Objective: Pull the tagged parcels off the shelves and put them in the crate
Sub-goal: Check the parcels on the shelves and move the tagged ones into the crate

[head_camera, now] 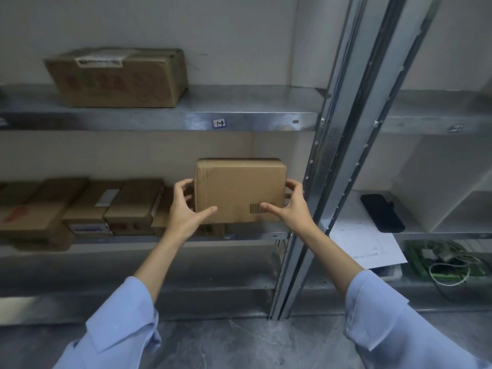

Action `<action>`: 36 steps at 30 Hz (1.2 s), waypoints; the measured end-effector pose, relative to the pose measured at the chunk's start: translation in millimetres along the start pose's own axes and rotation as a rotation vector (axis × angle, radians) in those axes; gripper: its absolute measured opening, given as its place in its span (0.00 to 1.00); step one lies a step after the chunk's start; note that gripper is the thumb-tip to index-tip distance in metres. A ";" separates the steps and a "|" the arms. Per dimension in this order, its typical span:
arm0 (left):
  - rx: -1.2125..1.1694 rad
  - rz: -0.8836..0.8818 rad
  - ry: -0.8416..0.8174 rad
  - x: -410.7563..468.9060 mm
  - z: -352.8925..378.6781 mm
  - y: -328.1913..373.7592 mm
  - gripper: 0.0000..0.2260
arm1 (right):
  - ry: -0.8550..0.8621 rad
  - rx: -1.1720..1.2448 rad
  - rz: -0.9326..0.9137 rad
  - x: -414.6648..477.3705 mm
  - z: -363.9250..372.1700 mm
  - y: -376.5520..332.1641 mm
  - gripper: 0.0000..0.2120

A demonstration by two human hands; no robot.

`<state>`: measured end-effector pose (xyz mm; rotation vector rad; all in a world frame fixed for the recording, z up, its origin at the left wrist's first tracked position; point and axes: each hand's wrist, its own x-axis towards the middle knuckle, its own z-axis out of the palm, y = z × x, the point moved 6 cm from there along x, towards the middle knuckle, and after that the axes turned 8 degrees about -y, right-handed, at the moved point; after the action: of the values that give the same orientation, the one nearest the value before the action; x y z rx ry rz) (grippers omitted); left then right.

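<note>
So we've got both hands on a brown cardboard parcel (pixel 239 190) at the right end of the middle shelf (pixel 250 237), just beside the metal upright (pixel 319 161). Left hand (pixel 186 209) is curled round its left side, right hand (pixel 290 206) round its right side, and both thumbs are flat on the front, the right one over the barcode (pixel 255 208). Can't tell if it's resting on anything. A row of flatter boxes (pixel 106 206) sits to its left, with a bigger box (pixel 117 78) on the shelf above.
</note>
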<state>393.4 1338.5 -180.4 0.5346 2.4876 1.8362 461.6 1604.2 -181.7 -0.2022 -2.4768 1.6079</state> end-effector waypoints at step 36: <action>0.000 -0.067 0.015 -39.5 4.2 21.1 0.41 | -0.065 0.067 -0.059 -23.1 -11.1 -11.2 0.55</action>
<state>437.2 1337.0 -169.9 0.4330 2.4824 1.8227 486.4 1604.6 -168.8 -0.0676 -2.4464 1.6957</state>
